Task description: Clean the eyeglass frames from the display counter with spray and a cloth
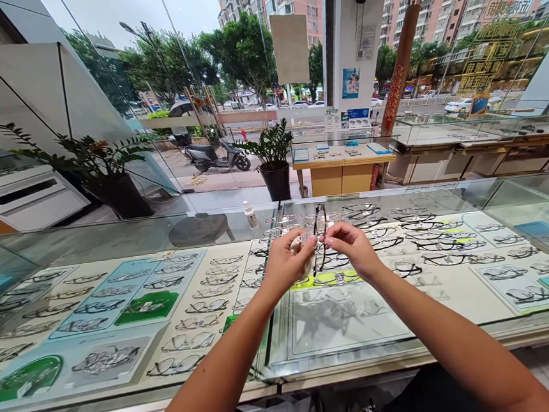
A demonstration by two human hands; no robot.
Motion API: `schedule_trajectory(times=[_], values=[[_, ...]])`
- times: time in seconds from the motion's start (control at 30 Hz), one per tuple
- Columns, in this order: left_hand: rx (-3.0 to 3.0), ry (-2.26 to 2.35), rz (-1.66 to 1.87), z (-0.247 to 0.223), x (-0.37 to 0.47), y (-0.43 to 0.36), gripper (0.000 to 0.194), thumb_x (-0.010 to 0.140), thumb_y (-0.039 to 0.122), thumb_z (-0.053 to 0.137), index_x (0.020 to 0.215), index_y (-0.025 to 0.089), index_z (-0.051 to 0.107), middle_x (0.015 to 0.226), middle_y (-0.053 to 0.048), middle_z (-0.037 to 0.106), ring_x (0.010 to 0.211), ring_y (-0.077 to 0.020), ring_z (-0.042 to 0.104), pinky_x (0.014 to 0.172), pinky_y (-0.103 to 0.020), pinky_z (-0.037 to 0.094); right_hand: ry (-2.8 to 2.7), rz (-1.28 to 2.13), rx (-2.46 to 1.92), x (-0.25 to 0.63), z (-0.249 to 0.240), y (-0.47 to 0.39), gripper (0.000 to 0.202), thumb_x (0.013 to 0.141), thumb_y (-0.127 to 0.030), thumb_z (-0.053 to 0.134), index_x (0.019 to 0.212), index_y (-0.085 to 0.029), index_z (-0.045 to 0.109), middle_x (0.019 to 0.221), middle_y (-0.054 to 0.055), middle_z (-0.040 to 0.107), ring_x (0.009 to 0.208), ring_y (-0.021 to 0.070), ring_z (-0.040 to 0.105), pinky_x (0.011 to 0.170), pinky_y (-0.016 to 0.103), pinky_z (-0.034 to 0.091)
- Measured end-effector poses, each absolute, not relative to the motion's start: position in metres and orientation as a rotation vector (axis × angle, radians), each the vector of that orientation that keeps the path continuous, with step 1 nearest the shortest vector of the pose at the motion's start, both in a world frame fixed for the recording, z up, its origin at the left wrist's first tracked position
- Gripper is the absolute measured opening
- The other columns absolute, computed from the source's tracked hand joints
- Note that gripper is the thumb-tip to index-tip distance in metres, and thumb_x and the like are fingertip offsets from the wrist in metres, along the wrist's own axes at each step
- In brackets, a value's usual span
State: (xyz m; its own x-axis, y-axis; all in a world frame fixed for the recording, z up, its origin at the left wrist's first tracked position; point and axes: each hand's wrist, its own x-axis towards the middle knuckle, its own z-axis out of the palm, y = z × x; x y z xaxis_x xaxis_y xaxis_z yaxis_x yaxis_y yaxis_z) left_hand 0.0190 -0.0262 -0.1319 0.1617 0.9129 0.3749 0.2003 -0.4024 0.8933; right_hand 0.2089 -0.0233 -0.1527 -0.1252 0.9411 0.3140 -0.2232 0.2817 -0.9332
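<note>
A pair of dark-framed eyeglasses (pixel 320 218) is held up on end above the glass counter. My left hand (pixel 286 256) is closed around a crumpled white cloth (pixel 296 245), and its fingertips touch the middle of the glasses. From the other side, my right hand (pixel 353 246) pinches the glasses near the same spot with thumb and forefinger. The lower part of the frame hangs down between both hands. Exactly which part each finger grips is too small to tell.
Rows of eyeglasses (pixel 207 321) lie inside the glass display counter (pixel 355 362). A small white spray bottle (pixel 250 216) stands on its far side, beyond my left hand. Past the counter are a potted plant (pixel 276 179), a low yellow cabinet (pixel 342 179) and large windows facing a street.
</note>
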Motion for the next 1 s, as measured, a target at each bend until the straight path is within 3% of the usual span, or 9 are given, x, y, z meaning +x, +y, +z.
schedule_trajectory(times=[0.13, 0.47, 0.7, 1.0], values=[[1.742, 1.047, 1.273, -0.1348, 0.0191, -0.026, 0.034, 0.085, 0.051, 0.076, 0.08, 0.018, 0.067, 0.07, 0.001, 0.055, 0.058, -0.0117, 0.047, 0.051, -0.022, 0.035, -1.3, 1.194, -0.762, 0.2084, -0.1544, -0.0224, 0.035, 0.073, -0.05, 0.092, 0.078, -0.024, 0.07, 0.076, 0.0, 0.062, 0.072, 0.0169, 0.052, 0.066, 0.03, 0.044], [1.769, 0.992, 1.218, -0.1385, 0.0187, -0.0259, 0.034, 0.089, 0.051, 0.075, 0.085, 0.017, 0.07, 0.075, 0.0, 0.058, 0.059, -0.011, 0.045, 0.051, -0.022, 0.034, -1.303, 1.234, -0.73, 0.2079, -0.1571, -0.0194, 0.034, 0.074, -0.045, 0.087, 0.066, -0.023, 0.061, 0.073, -0.001, 0.06, 0.074, 0.0178, 0.053, 0.072, 0.031, 0.044], [1.773, 0.97, 1.22, -0.1366, 0.0179, -0.0249, 0.035, 0.089, 0.052, 0.075, 0.085, 0.017, 0.069, 0.074, -0.001, 0.058, 0.058, -0.0107, 0.044, 0.05, -0.022, 0.035, -1.288, 1.329, -0.707, 0.2101, -0.1591, -0.0183, 0.028, 0.076, -0.041, 0.086, 0.071, -0.023, 0.065, 0.077, 0.0, 0.064, 0.076, 0.0176, 0.054, 0.075, 0.031, 0.043], [1.833, 0.941, 1.178, -0.1381, 0.0162, -0.0241, 0.034, 0.092, 0.048, 0.072, 0.088, 0.014, 0.069, 0.076, 0.0, 0.057, 0.059, -0.009, 0.045, 0.052, -0.02, 0.036, -1.267, 1.384, -0.711, 0.2109, -0.1571, -0.0178, 0.023, 0.069, -0.034, 0.087, 0.072, -0.021, 0.069, 0.076, -0.001, 0.065, 0.075, 0.0157, 0.054, 0.075, 0.03, 0.043]])
